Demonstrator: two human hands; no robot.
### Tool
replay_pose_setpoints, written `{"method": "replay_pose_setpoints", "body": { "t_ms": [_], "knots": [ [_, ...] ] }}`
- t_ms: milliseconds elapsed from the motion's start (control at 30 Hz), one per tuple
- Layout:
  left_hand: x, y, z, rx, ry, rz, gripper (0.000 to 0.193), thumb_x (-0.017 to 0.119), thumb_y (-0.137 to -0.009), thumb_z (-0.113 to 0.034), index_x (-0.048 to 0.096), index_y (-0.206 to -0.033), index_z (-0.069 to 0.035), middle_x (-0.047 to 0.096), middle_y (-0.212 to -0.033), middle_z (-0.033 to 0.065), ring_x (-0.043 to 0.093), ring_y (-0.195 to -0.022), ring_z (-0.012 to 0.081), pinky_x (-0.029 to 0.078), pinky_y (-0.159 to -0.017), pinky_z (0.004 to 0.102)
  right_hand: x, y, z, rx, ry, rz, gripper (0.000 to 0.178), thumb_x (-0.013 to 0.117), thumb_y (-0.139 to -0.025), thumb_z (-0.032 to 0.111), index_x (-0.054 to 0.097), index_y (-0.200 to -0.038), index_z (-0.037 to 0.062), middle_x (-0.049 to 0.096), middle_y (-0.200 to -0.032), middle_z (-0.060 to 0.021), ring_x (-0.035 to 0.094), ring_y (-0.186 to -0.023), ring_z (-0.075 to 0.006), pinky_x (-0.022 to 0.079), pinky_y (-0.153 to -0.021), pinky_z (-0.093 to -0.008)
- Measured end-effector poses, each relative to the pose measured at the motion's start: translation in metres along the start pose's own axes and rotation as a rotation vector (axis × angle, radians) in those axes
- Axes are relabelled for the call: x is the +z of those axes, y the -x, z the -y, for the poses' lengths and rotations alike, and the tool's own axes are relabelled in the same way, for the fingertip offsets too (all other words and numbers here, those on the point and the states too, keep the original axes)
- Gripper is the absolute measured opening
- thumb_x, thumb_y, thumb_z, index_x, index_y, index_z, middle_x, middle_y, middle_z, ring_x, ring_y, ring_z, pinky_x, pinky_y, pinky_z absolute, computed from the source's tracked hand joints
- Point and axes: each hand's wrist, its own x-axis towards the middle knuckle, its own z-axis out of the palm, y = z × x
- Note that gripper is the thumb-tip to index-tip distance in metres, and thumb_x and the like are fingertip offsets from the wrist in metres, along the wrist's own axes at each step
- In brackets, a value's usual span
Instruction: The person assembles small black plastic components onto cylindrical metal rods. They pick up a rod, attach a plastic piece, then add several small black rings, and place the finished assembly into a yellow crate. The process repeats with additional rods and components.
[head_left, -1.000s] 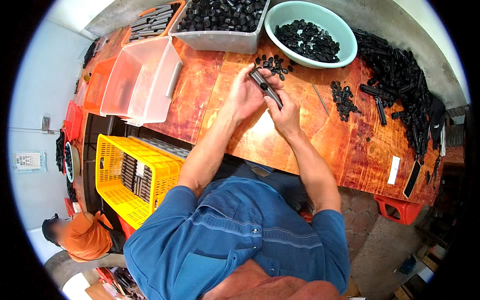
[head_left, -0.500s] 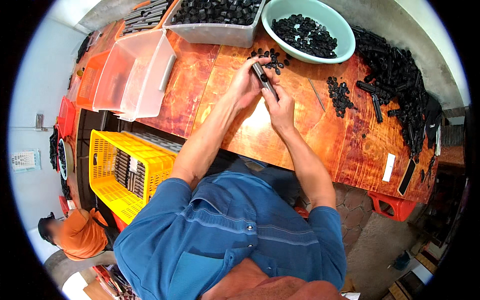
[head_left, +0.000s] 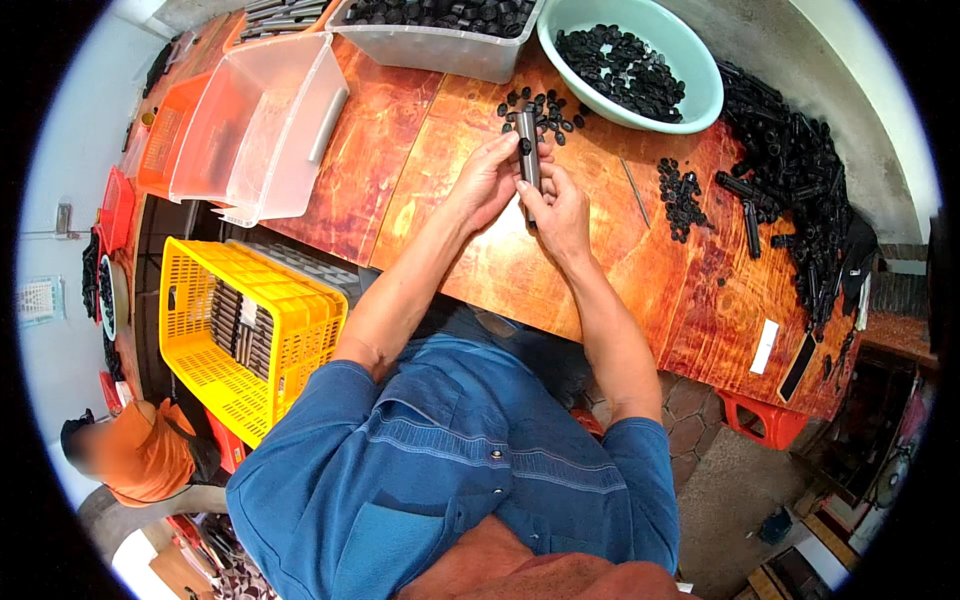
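Between my two hands is a dark grey tube point(head_left: 530, 172) with a round black spot on its side, held nearly upright in the picture above the table. The fingers of my left hand point(head_left: 487, 180) grip it from the left near the black spot. Lower on the tube, my right hand point(head_left: 560, 208) closes on it, thumb along its front. Just beyond the tube's far end lie several small black oval caps point(head_left: 567, 125) on the wooden table point(head_left: 420, 190).
A pale green bowl point(head_left: 702, 118) of black caps and a clear bin point(head_left: 430, 52) of black parts stand at the back. Black parts point(head_left: 790, 180) heap up on the right. A thin rod point(head_left: 634, 192) lies nearby. Left are a translucent bin point(head_left: 255, 130), a yellow crate point(head_left: 215, 350) and a person in orange point(head_left: 150, 455).
The tube has turned from slanting to nearly upright in the picture, and my left fingers have slid down from its far end. Both hands still hold it. The view has shifted slightly.
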Motion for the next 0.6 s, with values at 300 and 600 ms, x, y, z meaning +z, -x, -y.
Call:
{"method": "replay_pose_setpoints", "body": {
  "t_ms": [300,600],
  "knots": [
    [-0.002,-0.002,-0.005,-0.038,0.029,0.078,0.04,0.057,-0.103,-0.024,0.054,-0.134,0.002,0.066,-0.117,0.017,0.065,-0.108,0.0249,0.057,-0.095,0.0416,0.002,-0.002,-0.007,0.038,-0.067,-0.001,0.031,0.069,-0.094,0.012,0.061,-0.118,-0.0053,0.068,-0.08,-0.0038,0.063,-0.069,-0.0073,0.047,-0.061,-0.0219],
    [-0.009,-0.005,-0.004,-0.08,0.155,0.112,0.035,0.059,-0.102,-0.019,0.055,-0.13,0.001,0.067,-0.115,0.0181,0.067,-0.108,0.0276,0.059,-0.092,0.0443,-0.025,0.0,0.013,-0.166,0.312,-0.24,0.018,0.068,-0.092,0.014,0.072,-0.101,-0.0014,0.073,-0.084,-0.0114,0.069,-0.073,-0.0165,0.052,-0.066,-0.0299]
  ]
}}
